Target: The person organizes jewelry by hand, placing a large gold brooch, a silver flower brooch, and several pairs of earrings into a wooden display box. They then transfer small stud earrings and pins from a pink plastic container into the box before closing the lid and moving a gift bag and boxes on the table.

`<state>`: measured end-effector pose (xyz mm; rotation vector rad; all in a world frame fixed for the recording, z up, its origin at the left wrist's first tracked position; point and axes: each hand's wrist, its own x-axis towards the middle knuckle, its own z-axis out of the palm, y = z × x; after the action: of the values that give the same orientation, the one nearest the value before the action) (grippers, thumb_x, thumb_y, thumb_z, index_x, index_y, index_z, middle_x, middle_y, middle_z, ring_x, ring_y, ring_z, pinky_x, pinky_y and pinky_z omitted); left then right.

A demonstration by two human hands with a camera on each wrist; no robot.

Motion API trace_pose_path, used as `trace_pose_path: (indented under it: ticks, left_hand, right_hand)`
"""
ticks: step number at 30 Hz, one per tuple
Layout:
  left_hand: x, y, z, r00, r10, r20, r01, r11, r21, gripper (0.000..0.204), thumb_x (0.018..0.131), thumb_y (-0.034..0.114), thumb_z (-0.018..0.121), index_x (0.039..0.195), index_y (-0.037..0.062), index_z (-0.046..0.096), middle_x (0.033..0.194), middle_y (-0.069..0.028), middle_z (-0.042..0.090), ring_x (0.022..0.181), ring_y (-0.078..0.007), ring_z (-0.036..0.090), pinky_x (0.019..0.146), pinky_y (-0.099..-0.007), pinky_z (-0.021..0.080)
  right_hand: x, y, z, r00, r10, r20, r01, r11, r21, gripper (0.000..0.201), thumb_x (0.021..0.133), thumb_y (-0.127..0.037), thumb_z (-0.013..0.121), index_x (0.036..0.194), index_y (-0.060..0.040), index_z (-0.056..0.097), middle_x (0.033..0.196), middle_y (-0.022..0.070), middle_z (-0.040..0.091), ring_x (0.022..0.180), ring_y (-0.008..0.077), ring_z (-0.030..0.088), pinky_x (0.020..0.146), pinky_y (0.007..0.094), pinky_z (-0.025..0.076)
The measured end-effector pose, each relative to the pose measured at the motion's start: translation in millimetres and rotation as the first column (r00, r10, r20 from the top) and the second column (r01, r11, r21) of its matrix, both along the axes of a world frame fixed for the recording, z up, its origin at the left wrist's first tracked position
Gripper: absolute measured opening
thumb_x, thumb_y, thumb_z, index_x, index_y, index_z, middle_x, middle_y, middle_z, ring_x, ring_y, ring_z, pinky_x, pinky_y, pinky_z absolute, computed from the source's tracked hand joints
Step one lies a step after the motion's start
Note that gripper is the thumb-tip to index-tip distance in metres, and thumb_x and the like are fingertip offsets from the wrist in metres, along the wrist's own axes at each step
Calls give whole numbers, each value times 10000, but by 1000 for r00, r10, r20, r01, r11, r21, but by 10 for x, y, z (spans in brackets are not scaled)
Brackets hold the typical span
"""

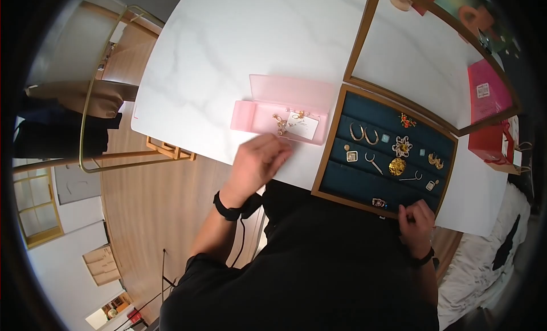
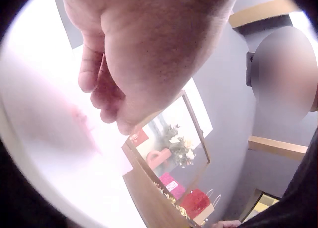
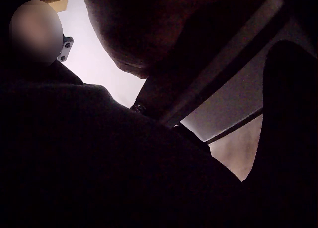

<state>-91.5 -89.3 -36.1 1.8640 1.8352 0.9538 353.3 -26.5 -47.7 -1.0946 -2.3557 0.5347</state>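
Note:
My left hand (image 1: 259, 163) hovers at the front edge of the white table, just before a pink box (image 1: 244, 115) with its lid raised. Its fingers hang loosely bent, and no object shows between them in the left wrist view. Gold-coloured jewellery (image 1: 280, 124) and a white card (image 1: 302, 126) lie in the pink box. My right hand (image 1: 417, 224), fingers bent, rests at the front edge of a wooden jewellery case (image 1: 330, 154). Near it, a small jewelled piece (image 1: 379, 203) lies in the front row. The right wrist view is mostly dark.
Hoop earrings (image 1: 371, 136), a gold round brooch (image 1: 397, 167), a flower-shaped brooch (image 1: 401, 147) and several other pieces lie on the case's dark teal lining. Its framed lid (image 1: 358, 37) stands raised behind. A red paper bag (image 1: 489, 143) stands to the right; a metal rack (image 1: 85, 120) is at left.

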Motion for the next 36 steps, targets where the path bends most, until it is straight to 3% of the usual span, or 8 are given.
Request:
trace_pose_path:
  ticks: [3, 8, 18, 23, 31, 34, 36]
  left_hand:
    - [-85, 250, 48, 993, 93, -73, -86, 992, 88, 122, 927, 21, 864, 1030, 4, 801, 942, -100, 758, 739, -263, 723, 683, -355, 589]
    - [-94, 633, 25, 949, 38, -313, 2, 992, 128, 185, 875, 1, 834, 1057, 36, 818, 978, -99, 770, 864, -319, 758, 747, -410, 615]
    - [-91, 685, -58, 925, -51, -376, 74, 996, 48, 186, 923, 47, 802, 1101, 78, 848, 934, -87, 754, 836, -320, 747, 745, -417, 609]
    - [-132, 690, 5, 902, -35, -430, 34, 999, -9, 140, 908, 63, 820, 1047, 75, 840, 930, -94, 757, 818, -319, 745, 743, -416, 613]
    - [-407, 578, 129, 905, 146, -399, -159, 987, 1, 150, 890, -1, 816, 1037, 32, 817, 967, -96, 801, 797, -288, 766, 734, -380, 617]
    - [-356, 584, 171, 941, 124, -314, -147, 988, -52, 163, 896, 4, 819, 1056, 30, 819, 960, -103, 795, 796, -289, 765, 738, -388, 615]
    - [-253, 648, 161, 975, -24, -223, 10, 998, -65, 162, 905, 12, 821, 1065, 38, 824, 953, -105, 779, 809, -306, 756, 741, -394, 609]
  right_hand:
    - [2, -10, 13, 1000, -12, 0, 12, 1000, -11, 337, 843, 74, 881, 768, -43, 574, 729, 90, 540, 597, 248, 562, 531, 365, 412]
    - [-25, -5, 36, 999, -40, 3, 40, 999, -16, 335, 852, 64, 879, 760, -35, 573, 726, 91, 541, 598, 249, 560, 536, 371, 414]
    - [-26, -29, 10, 995, -81, -63, 78, 996, -49, 320, 891, 50, 855, 764, -26, 572, 731, 84, 529, 614, 237, 524, 552, 378, 383]
    - [-7, 1, -8, 998, -28, -60, 27, 999, -19, 315, 850, 63, 882, 769, -39, 595, 743, 83, 559, 601, 230, 571, 533, 351, 427]
    - [-16, -27, -35, 996, -48, -80, 44, 998, -44, 314, 872, 73, 855, 772, -31, 576, 741, 86, 551, 612, 242, 554, 548, 374, 403]
    - [-13, -26, -40, 996, -46, -72, 43, 998, -43, 313, 871, 74, 855, 774, -32, 576, 740, 85, 549, 609, 244, 546, 547, 376, 399]
    - [-11, -23, -40, 997, -43, -70, 40, 998, -37, 313, 870, 74, 856, 775, -32, 577, 739, 85, 548, 608, 245, 543, 547, 378, 397]
